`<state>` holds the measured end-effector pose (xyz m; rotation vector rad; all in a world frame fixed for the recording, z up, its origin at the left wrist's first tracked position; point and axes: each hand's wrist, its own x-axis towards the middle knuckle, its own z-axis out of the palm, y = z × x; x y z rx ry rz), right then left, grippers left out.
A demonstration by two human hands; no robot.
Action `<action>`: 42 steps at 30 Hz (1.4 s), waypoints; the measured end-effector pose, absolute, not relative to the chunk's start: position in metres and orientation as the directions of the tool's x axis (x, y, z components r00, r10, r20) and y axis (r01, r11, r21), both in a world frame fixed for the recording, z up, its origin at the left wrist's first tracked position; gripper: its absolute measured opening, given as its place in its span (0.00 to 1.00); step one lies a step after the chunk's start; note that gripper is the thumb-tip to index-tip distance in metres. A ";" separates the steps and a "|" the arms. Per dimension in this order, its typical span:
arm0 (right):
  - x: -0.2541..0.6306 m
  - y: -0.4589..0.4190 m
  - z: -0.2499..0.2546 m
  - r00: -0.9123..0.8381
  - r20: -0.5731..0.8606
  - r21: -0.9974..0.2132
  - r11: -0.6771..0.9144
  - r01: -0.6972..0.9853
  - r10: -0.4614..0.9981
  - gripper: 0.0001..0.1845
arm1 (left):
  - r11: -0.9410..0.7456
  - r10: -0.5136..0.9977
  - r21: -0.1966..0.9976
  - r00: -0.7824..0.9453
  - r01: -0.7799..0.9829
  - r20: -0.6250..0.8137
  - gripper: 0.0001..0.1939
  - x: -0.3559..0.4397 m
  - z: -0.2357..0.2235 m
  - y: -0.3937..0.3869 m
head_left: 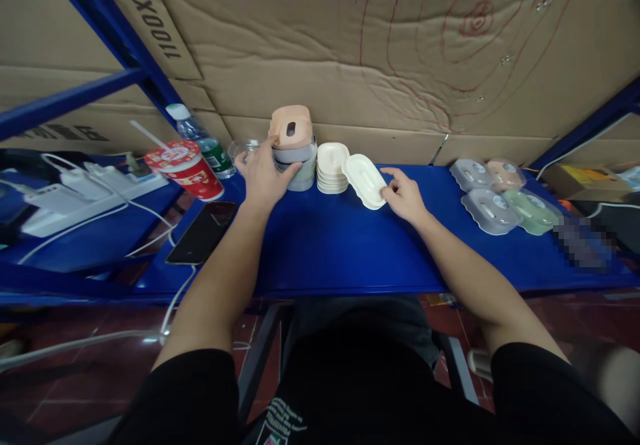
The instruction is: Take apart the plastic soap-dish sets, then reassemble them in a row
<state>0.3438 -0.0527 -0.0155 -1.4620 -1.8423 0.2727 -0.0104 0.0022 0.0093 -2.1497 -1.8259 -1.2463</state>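
My left hand [265,172] is at the front left of a stack of plastic boxes, fingers spread. Its index finger touches the edge of the top peach piece [293,125], which has a dark oval slot, and its thumb lies across the grey pieces [303,177] below. Clear plastic covers [245,145] show partly behind its other fingers. My right hand [404,195] pinches the right end of a cream oblong tray [365,180], held tilted with a raised middle. Left of that tray stands a stack of similar cream trays [333,165].
Several boxes with clear covers [493,212] sit at the right of the blue table [345,258]. On the left are a red paper cup [187,172] with a straw, a water bottle [205,142], a phone [203,232] and a power strip [80,195] with cables. Cardboard [300,45] walls the back.
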 end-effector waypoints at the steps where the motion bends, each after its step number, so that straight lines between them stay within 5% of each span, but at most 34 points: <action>1: 0.342 -0.052 -0.014 -0.041 0.417 -0.600 0.309 0.738 0.908 0.33 | -0.304 0.805 0.447 -0.024 0.841 0.593 0.41 -0.010 0.010 0.002; 7: 0.329 -0.032 -0.001 0.079 0.379 -0.645 0.202 0.737 0.922 0.30 | -0.338 0.819 0.477 0.004 0.811 0.574 0.44 -0.008 0.011 0.000; 20: 0.261 0.011 0.031 0.113 0.323 -0.539 0.084 0.838 0.940 0.25 | -0.428 0.782 0.436 0.082 0.792 0.618 0.41 -0.006 0.010 0.001; 28: 0.238 0.002 0.014 0.034 0.279 -0.555 0.132 0.822 0.960 0.37 | -0.395 0.786 0.391 0.085 0.831 0.612 0.39 -0.007 0.017 -0.006; 42: 0.299 -0.038 0.001 -0.051 0.372 -0.564 0.270 0.780 0.927 0.38 | -0.282 0.793 0.474 -0.075 0.834 0.604 0.41 -0.008 0.008 0.000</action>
